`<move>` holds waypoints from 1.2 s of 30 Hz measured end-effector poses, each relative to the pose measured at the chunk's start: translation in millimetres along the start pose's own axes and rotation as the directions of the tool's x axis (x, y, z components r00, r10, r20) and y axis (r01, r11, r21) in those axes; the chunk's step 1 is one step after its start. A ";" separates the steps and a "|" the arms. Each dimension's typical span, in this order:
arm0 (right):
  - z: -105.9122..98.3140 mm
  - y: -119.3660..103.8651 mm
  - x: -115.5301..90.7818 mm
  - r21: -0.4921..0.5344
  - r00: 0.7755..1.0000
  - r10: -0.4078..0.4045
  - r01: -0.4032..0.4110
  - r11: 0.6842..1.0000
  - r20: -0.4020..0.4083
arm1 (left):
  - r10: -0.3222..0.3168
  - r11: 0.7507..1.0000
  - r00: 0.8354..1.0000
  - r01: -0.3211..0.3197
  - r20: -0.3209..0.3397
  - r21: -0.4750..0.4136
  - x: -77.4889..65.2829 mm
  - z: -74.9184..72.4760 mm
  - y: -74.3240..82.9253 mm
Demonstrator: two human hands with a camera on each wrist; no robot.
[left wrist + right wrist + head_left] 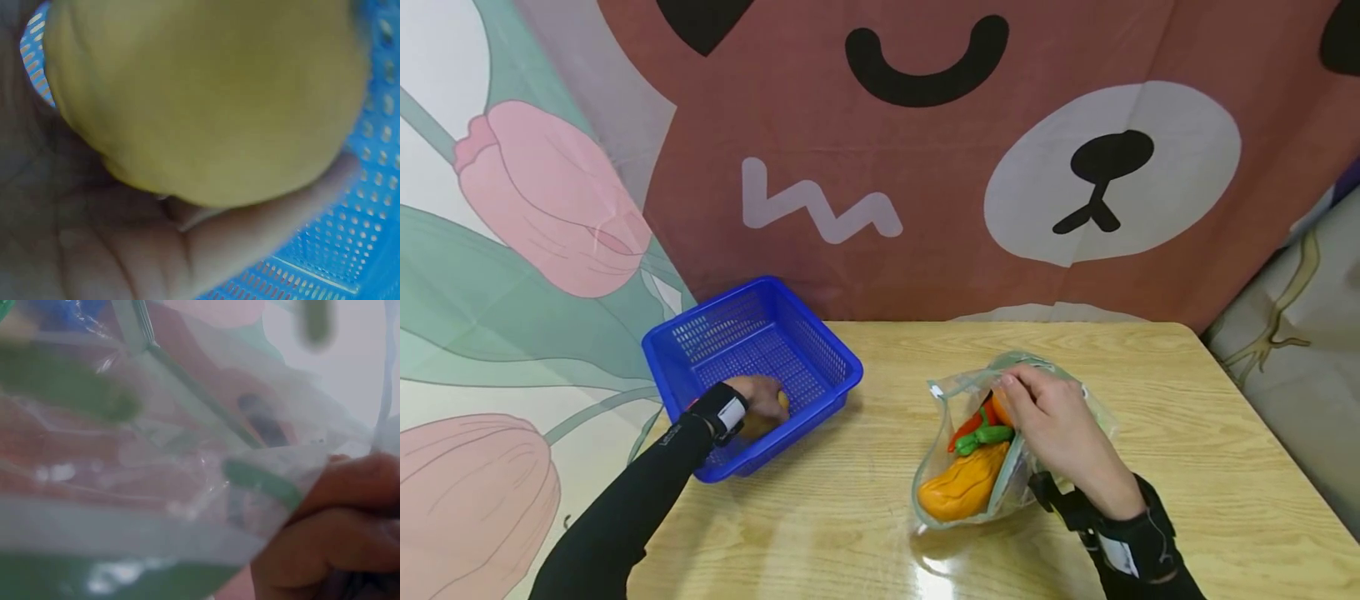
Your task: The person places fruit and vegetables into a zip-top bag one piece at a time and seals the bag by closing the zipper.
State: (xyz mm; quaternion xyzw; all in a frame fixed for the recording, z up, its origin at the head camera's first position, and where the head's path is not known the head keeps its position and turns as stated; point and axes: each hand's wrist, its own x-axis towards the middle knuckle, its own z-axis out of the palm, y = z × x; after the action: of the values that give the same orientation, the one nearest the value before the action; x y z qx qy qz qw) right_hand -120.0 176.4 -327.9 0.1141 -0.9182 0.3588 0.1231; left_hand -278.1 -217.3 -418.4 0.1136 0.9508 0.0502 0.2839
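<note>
Inside the blue plastic basket (842,385), my left hand (758,398) grips a smooth, rounded yellow thing (219,100). Its kind cannot be told, as the palm and fingers cover part of it. My right hand (1060,421) pinches the upper edge of a clear zip bag (928,467) with green trim; finger and thumb also show on the plastic in the right wrist view. Through the bag I see an orange-yellow ribbed squash-like vegetable (964,483), a green pepper (983,437), a red pepper (967,427) and an orange round thing (1001,410), partly behind the hand.
Basket and bag both stand on a light wooden table (1210,450), the basket at the left and the bag right of the middle. Behind the table hangs a cloth (820,275) printed with a brown bear and pink tulips.
</note>
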 end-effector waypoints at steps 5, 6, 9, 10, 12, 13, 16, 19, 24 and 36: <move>0.0 -1.5 -0.1 -0.005 1.000 0.010 -0.010 1.000 0.004 | 0.067 0.996 0.992 -0.072 -0.107 -0.044 6.5 -2.5 1.7; 0.0 -1.7 -0.2 -0.007 1.000 0.012 -0.012 1.000 0.004 | 0.086 0.994 0.988 -0.093 -0.129 -0.053 7.6 -3.3 2.6; -0.1 -1.7 -0.2 -0.009 1.000 0.017 -0.016 1.000 0.006 | 0.151 0.983 0.964 -0.169 -0.220 -0.066 9.5 -6.4 6.7; 0.0 -1.6 -0.1 -0.010 1.000 0.016 -0.016 1.000 0.004 | 0.167 0.979 0.953 -0.190 -0.253 -0.069 9.7 -7.5 8.6; 0.0 -1.4 0.0 -0.013 1.000 0.017 -0.017 1.000 0.005 | 0.202 0.971 0.926 -0.231 -0.319 -0.055 10.0 -9.5 11.8; 0.1 -1.3 0.0 -0.012 1.000 0.018 -0.018 1.000 0.006 | 0.219 0.967 0.910 -0.250 -0.352 -0.044 10.1 -10.6 13.5; 0.1 -1.0 -0.2 -0.017 1.000 0.021 -0.021 1.000 0.009 | 0.256 0.959 0.871 -0.284 -0.420 -0.004 11.1 -13.1 18.7; 0.1 -1.1 -0.5 -0.021 1.000 0.022 -0.022 1.000 0.011 | 0.278 0.951 0.846 -0.308 -0.455 0.008 8.6 -16.6 25.6; 0.5 -1.5 -0.2 -0.024 1.000 0.029 -0.028 0.999 0.012 | 0.273 0.953 0.833 -0.301 -0.482 0.019 -1.4 -22.9 39.3; 0.8 -1.7 1.0 -0.022 0.999 0.041 -0.041 0.999 0.009 | 0.345 0.911 0.741 -0.411 -0.576 0.017 -27.6 -29.2 82.7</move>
State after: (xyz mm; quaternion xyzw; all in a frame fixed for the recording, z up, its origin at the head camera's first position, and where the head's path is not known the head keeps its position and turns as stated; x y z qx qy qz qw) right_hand -120.5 174.5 -327.1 0.0957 -0.9247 0.3509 0.1126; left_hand -256.2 -144.9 -366.2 0.2683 0.9440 0.1909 -0.0218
